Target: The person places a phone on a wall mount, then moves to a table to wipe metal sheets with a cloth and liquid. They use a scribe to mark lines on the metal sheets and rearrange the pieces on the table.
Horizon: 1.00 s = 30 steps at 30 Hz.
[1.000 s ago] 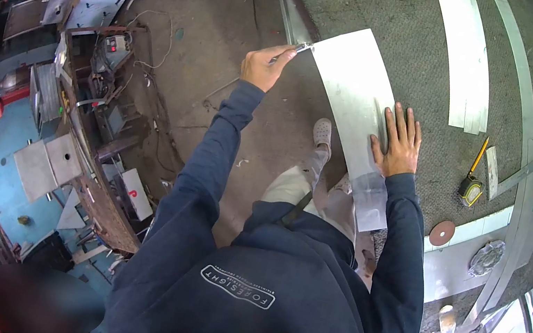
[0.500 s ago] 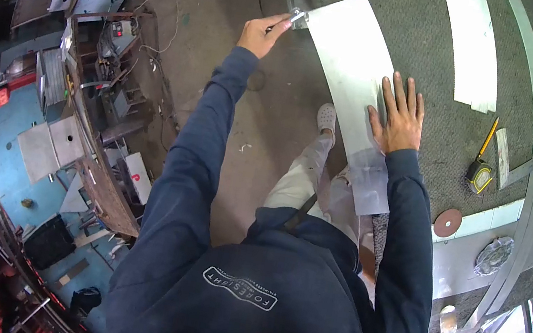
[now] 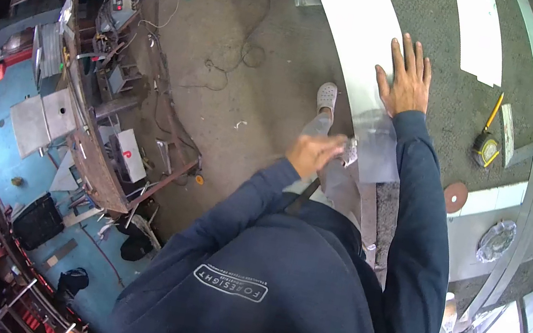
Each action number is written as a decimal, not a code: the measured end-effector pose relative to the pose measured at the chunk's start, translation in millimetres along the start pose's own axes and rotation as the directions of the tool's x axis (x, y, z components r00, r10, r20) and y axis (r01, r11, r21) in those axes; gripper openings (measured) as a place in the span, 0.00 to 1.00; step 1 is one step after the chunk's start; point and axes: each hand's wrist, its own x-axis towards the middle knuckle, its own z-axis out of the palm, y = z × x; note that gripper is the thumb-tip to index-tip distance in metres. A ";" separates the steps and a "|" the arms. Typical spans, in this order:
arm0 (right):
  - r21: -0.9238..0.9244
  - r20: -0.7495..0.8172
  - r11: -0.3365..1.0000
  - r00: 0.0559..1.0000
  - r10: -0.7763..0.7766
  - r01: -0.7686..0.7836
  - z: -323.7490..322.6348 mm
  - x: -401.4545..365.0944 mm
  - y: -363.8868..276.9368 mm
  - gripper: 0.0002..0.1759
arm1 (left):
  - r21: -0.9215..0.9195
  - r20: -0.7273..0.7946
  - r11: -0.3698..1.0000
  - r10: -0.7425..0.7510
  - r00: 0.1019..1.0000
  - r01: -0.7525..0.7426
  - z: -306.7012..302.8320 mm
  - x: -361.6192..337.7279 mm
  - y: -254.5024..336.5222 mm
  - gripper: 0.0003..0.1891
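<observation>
A long metal sheet with a slight curve lies along the edge of the carpeted work surface. My right hand rests flat on it near its right edge, fingers spread and pointing away from me. My left hand, smeared by motion, is closed near the sheet's near left edge, in front of my legs. A small shiny metal tool shows at its fingertips, right at the sheet's edge; its exact kind is blurred.
On the carpeted surface lie another pale sheet, a pencil, a tape measure, a brown disc and a plastic-wrapped item. A cluttered bench stands left; a cable crosses the floor.
My left hand has moved from the sheet's far left corner back toward my body, carrying the small metal tool to the near end. My right hand stays flat on the sheet.
</observation>
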 end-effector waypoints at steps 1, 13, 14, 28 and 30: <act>0.057 -0.045 0.998 0.998 -0.038 0.041 2.2 -8.9 2.2 0.37 | 0.014 -0.049 0.998 0.054 0.997 -0.053 -12.3 11.0 1.4 0.13; 0.132 0.200 0.973 0.956 -0.214 0.191 -41.9 -133.3 38.5 0.43 | 0.257 -0.450 0.964 0.055 0.891 0.070 -176.9 248.2 -87.1 0.19; 0.140 0.201 0.974 0.958 -0.206 0.180 -42.5 -133.8 38.8 0.43 | 0.286 -0.419 0.954 0.043 0.907 0.087 -179.9 254.4 -88.4 0.19; 0.186 0.144 0.968 0.970 -0.198 0.170 -42.1 -130.9 42.3 0.42 | 0.270 -0.322 0.961 0.032 0.946 0.059 -152.3 240.4 -87.9 0.21; 0.177 0.143 0.969 0.970 -0.199 0.173 -39.0 -130.0 43.1 0.41 | 0.290 -0.309 0.957 0.076 0.948 0.018 -128.6 205.0 -75.2 0.20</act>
